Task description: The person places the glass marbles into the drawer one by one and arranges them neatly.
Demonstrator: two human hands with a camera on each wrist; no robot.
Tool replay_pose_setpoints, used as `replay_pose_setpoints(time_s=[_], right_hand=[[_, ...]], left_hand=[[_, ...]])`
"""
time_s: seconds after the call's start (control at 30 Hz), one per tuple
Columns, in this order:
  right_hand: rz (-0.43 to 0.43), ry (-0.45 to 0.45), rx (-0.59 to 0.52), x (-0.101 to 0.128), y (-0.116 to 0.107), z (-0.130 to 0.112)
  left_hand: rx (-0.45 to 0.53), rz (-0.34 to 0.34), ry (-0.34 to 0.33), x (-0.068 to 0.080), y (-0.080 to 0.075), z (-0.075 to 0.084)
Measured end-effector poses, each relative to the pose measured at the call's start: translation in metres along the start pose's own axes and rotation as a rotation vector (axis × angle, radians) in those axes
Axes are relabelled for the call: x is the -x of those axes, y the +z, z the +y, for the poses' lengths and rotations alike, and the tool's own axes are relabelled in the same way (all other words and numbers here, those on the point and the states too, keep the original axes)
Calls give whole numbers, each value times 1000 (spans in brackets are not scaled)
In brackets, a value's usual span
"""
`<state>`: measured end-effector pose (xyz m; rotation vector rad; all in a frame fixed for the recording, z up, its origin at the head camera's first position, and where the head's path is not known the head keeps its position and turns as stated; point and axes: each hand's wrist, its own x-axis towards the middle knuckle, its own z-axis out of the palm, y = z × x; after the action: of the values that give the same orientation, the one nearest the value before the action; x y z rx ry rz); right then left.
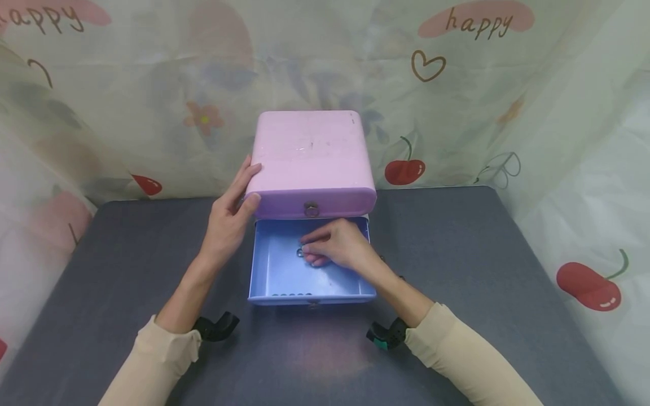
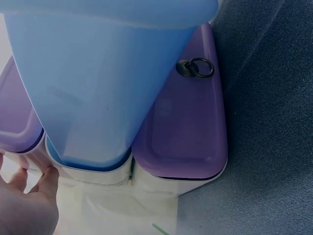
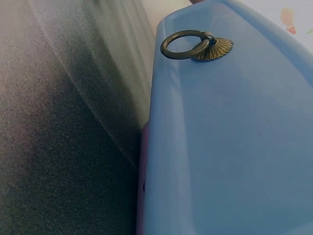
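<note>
RISK: blue drawer (image 1: 284, 276) is pulled far out of the pink drawer box (image 1: 312, 160), could tip or slide off if pressed | HANDS: left hand (image 1: 231, 217) fingers spread, bracing the box's side; right hand (image 1: 337, 245) fingertips pinching a small ring (image 1: 300, 252) inside the drawer | CONTENTS: drawer otherwise looks bare; 1 upper drawer closed, contents hidden | SURFACE: grey table (image 1: 508, 282)

One pink drawer box (image 1: 312, 155); one open blue drawer (image 1: 276, 270); two ring pulls (image 1: 311, 209); two hands (image 1: 228, 217).
</note>
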<state>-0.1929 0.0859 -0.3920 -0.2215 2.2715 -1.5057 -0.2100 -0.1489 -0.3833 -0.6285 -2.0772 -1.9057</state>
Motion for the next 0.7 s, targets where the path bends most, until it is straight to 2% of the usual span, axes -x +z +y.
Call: replay_pose_setpoints(time_s=[0.23, 0.47, 0.7], right_hand=[[-11, -44, -40, 3, -2, 0], [-20, -156, -16, 11, -6, -3], [-40, -212, -100, 25, -17, -9]], left_hand=[[-7, 2, 5, -1, 1, 0], [-14, -2, -3, -1, 1, 0], [-12, 9, -3, -2, 0, 7]])
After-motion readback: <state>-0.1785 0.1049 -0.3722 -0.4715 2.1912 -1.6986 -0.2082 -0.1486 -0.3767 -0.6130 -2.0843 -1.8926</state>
